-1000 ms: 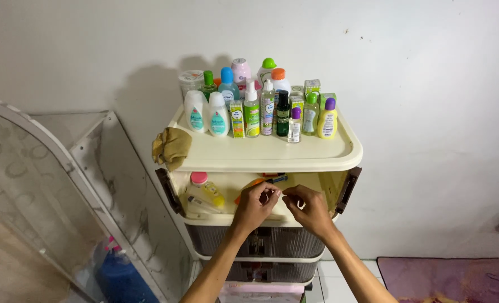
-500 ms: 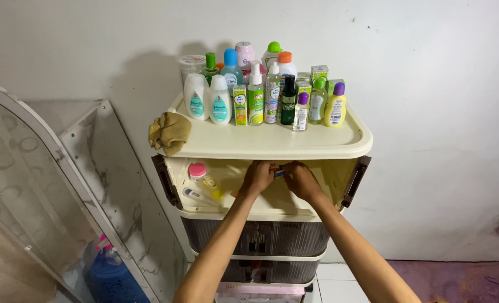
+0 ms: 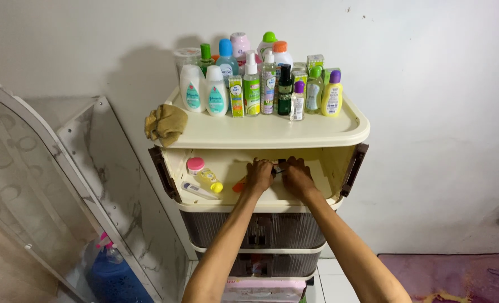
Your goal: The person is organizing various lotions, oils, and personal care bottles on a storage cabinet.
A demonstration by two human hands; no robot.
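Note:
Both my arms reach into the open top compartment (image 3: 227,163) of a cream plastic drawer cabinet (image 3: 272,134). My left hand (image 3: 259,174) and my right hand (image 3: 297,176) sit knuckles up, side by side, at the middle of the compartment. Their fingers curl around a small dark item (image 3: 276,170) between them; most of it is hidden. An orange item (image 3: 239,184) lies just left of my left hand.
A pink-capped jar (image 3: 195,165), a yellow bottle (image 3: 211,180) and a white thermometer (image 3: 198,191) lie at the compartment's left. Several bottles (image 3: 260,84) and a tan cloth (image 3: 165,123) sit on top. Shut drawers (image 3: 260,230) are below, a glass panel (image 3: 31,185) at the left.
My hands moved from the compartment's front edge deeper inside and lowered onto its floor. They stayed close together throughout. The camera tipped slightly.

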